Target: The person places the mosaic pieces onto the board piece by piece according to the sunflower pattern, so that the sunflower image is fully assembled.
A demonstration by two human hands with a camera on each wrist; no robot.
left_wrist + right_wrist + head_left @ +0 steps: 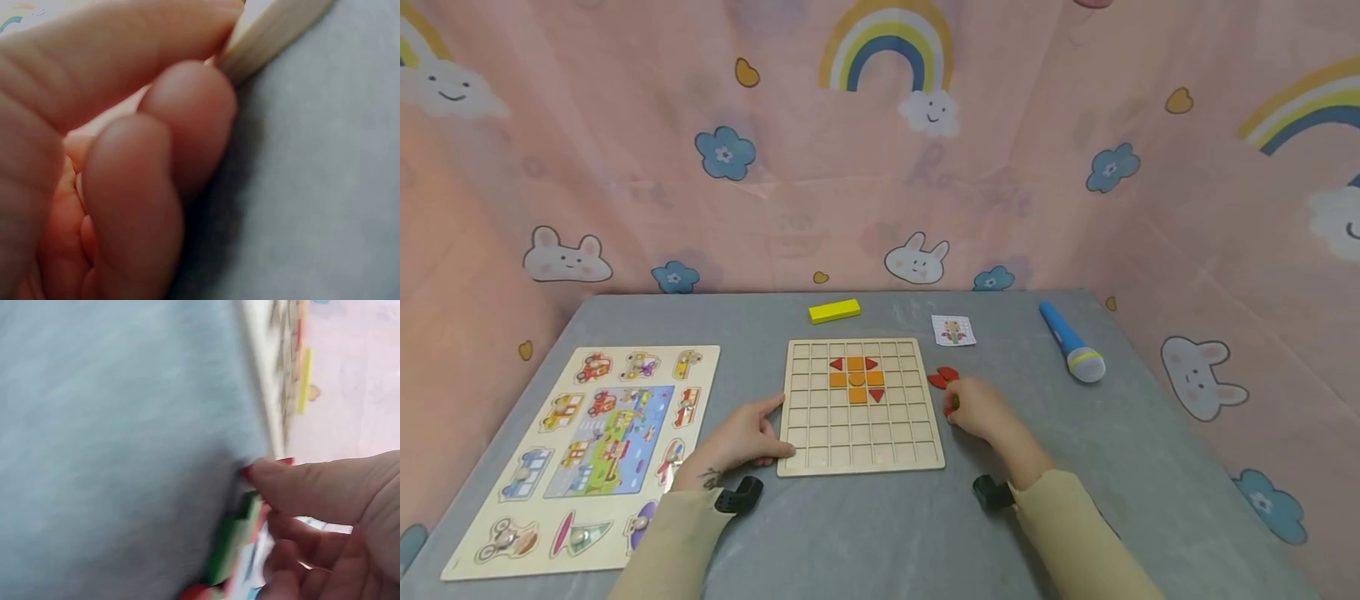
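Grid board (861, 435): pale wood, square, thin raised ridges, lies mid-tabletop (820, 533). Orange squares (855, 363), red triangles (876, 395) in upper cells. Left hand (737, 437): thumb, forefinger spread wide, touching board's left edge. Right hand (979, 408): narrow, pinching small red piece (245, 471) just off board's right edge; flat red pieces (938, 380) beside. Smooth yellow block (834, 312) near tabletop's far edge; blue microphone (1063, 332), rounded head, near far right corner.
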